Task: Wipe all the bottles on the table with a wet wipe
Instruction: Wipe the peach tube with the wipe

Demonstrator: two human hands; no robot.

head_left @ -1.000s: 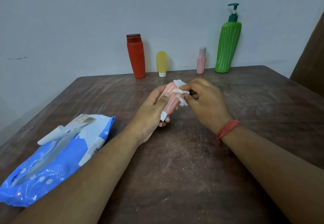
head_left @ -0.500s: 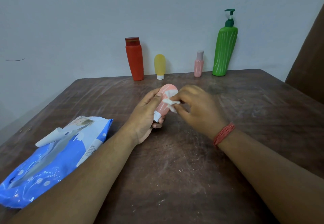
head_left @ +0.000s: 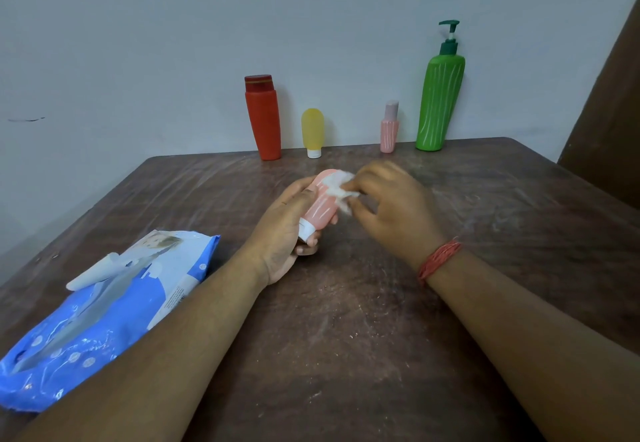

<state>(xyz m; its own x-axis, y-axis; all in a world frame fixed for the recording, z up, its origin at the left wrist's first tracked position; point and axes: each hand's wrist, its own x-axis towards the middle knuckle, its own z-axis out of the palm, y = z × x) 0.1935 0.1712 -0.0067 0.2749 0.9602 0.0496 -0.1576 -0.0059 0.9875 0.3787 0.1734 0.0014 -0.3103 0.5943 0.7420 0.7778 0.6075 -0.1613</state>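
Above the desk [head_left: 381, 337], the left hand [head_left: 280, 230] grips a pink tube bottle [head_left: 320, 207], hiding its far side; the right hand [head_left: 391, 206] pinches a crumpled wet wipe [head_left: 337, 187] against its rounded end.

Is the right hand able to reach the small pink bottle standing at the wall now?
Probably yes. The right hand pinches the wet wipe against the pink tube, and the small pink bottle stands upright just beyond it. Bare table lies between them, but the hand is busy with the wipe.
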